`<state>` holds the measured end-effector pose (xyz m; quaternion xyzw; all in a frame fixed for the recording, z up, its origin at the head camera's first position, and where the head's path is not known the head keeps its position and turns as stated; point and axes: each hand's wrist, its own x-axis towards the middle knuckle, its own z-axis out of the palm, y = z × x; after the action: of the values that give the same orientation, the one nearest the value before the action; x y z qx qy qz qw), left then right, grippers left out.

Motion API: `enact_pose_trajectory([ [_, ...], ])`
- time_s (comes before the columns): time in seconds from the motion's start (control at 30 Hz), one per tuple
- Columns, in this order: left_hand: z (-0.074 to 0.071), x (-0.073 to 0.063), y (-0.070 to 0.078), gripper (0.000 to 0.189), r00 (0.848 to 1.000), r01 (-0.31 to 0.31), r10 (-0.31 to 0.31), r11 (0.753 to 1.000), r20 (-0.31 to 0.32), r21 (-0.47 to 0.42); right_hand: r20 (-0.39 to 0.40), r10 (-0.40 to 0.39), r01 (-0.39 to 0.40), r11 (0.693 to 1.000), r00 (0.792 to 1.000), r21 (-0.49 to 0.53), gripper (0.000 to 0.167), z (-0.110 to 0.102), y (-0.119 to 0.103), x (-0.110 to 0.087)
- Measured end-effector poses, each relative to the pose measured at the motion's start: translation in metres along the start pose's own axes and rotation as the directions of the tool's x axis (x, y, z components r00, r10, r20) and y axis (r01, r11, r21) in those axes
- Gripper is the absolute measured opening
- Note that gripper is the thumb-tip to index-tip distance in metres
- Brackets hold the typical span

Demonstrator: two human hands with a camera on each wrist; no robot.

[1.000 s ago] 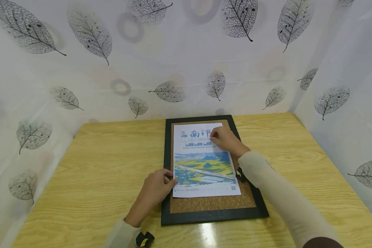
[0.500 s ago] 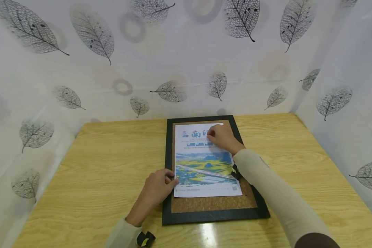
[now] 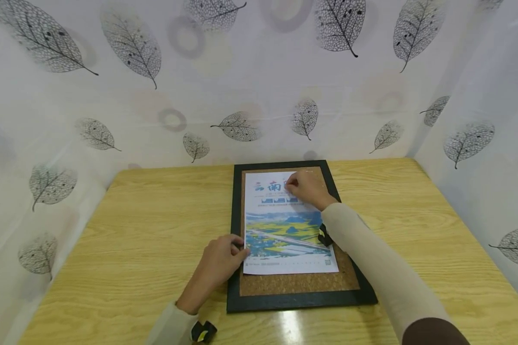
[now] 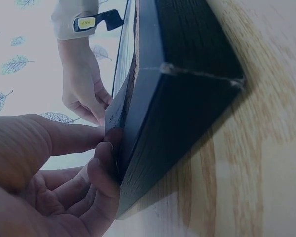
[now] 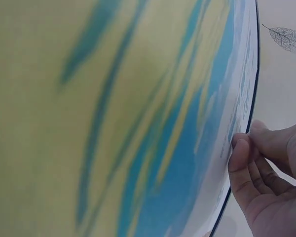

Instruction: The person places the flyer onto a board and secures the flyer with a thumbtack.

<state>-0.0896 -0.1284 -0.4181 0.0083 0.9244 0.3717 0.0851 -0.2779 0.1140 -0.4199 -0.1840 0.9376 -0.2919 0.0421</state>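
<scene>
A printed poster (image 3: 285, 220) with blue and yellow scenery lies on a black-framed cork board (image 3: 298, 282). My left hand (image 3: 222, 256) pinches the poster's lower left edge between thumb and fingertips. In the left wrist view that hand (image 4: 74, 168) is close beside the board's dark frame (image 4: 177, 113), where the paper stands slightly raised. Over the title near the top right is my right hand (image 3: 308, 187), thumb and forefinger brought together. The right wrist view has the same hand (image 5: 271, 168) with curled fingers right at the paper; I cannot tell whether something small is between its tips.
The board lies on a wood-grain table (image 3: 164, 215). Behind it hangs a pale leaf-patterned curtain (image 3: 259, 72), which also runs along both sides. Black wrist straps show on the left sleeve (image 3: 170, 326) and the right sleeve (image 3: 371, 249).
My right hand has slid a little left across the poster's title. My left hand has stayed on the poster's left edge. The head view has shifted slightly.
</scene>
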Motion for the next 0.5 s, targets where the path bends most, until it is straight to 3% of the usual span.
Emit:
enact_pose_trajectory([
  [0.3, 0.001, 0.000, -0.002, 0.030, 1.000, -0.020, 0.020, 1.000, 0.000, -0.007, -0.007, 0.056, -0.055, 0.997, 0.998, 0.063, 0.017, 0.003, 0.001, 0.007],
  [0.5, 0.000, 0.000, -0.001, 0.032, 1.000, -0.001, 0.001, 1.000, 0.002, 0.000, 0.008, 0.073, -0.073, 0.986, 0.997, 0.150, 0.017, 0.004, 0.002, 0.014],
])
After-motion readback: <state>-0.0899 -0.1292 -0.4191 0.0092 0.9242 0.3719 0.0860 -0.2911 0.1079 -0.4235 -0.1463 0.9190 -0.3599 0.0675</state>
